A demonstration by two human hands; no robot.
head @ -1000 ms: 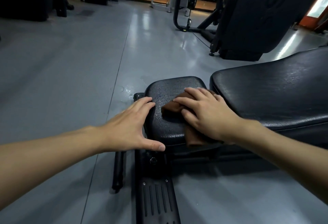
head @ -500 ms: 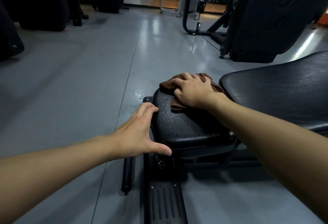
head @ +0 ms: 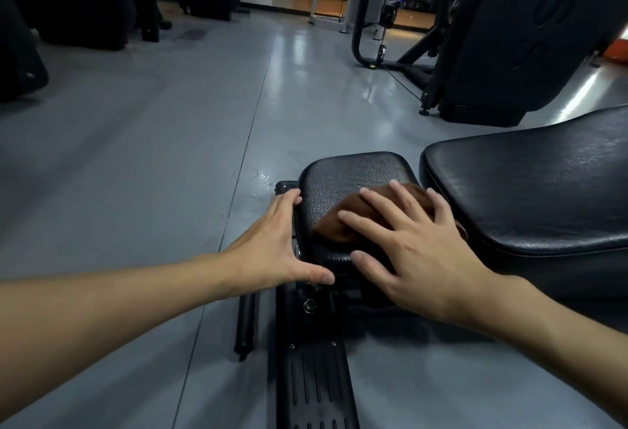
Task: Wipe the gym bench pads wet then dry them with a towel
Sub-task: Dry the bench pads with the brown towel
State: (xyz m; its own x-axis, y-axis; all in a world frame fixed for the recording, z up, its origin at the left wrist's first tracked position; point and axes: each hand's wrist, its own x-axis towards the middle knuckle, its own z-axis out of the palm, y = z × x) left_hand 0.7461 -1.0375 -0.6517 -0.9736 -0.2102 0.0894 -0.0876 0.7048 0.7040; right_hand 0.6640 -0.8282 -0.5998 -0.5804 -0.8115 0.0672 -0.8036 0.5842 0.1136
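- Pressure is applied by the right grip (head: 421,258), fingers spread and released, onto a crumpled brown cloth (head: 343,224) lying on the small black textured seat pad (head: 356,170).
- The pad's left edge is braced by the open left grip (head: 268,245).
- Wiping seems in hand; the long black back pad (head: 526,184) likely comes next.

Crumpled brown towel (head: 343,224) on small black seat pad (head: 353,173), beside long back pad (head: 530,190).

Brown towel (head: 343,221), black pad (head: 353,170)
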